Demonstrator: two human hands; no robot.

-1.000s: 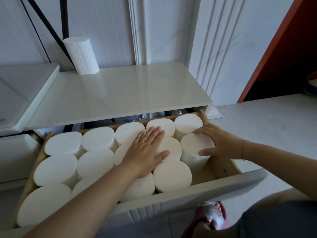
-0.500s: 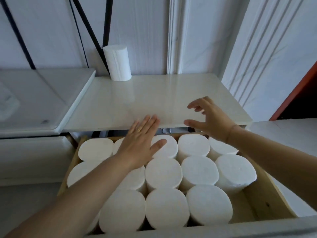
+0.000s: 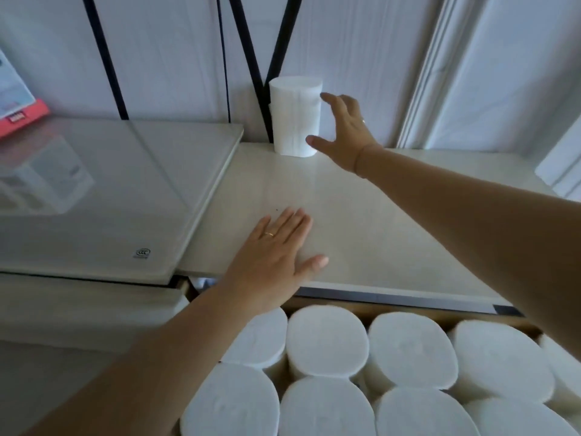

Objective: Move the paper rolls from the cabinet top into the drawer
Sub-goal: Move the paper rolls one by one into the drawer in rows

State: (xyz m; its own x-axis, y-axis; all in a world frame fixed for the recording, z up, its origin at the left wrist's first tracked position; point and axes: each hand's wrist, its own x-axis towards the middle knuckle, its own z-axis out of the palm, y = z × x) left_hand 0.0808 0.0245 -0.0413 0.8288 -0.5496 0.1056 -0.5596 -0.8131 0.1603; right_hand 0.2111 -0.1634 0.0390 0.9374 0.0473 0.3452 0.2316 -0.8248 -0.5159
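A single paper roll [image 3: 295, 118] stands upright at the back of the cabinet top [image 3: 361, 221], close against the white panelled wall [image 3: 361, 42] and just in front of two slanting black poles [image 3: 251, 58]. The right hand [image 3: 345, 133] is stretched out to the roll's right side with its fingers spread wide, the thumb low near the base and the forefinger up by the top edge. It has not wrapped round the roll, and whether the fingertips actually touch the paper cannot be told. The left hand [image 3: 273, 256] lies flat, palm down, near the front edge of the cabinet top, fingers straight and close together, holding nothing; a gold ring [image 3: 268, 234] shows on one finger. Below that front edge the drawer [image 3: 424, 313] stands pulled out, its wooden back rim just visible, and it is filled with packed rolls [image 3: 412, 347] standing on end, pressed side by side. To the left of the cabinet top sits a slightly higher glass-covered slab [image 3: 110, 190], and a red-edged box [image 3: 19, 111] rests at its far left corner.
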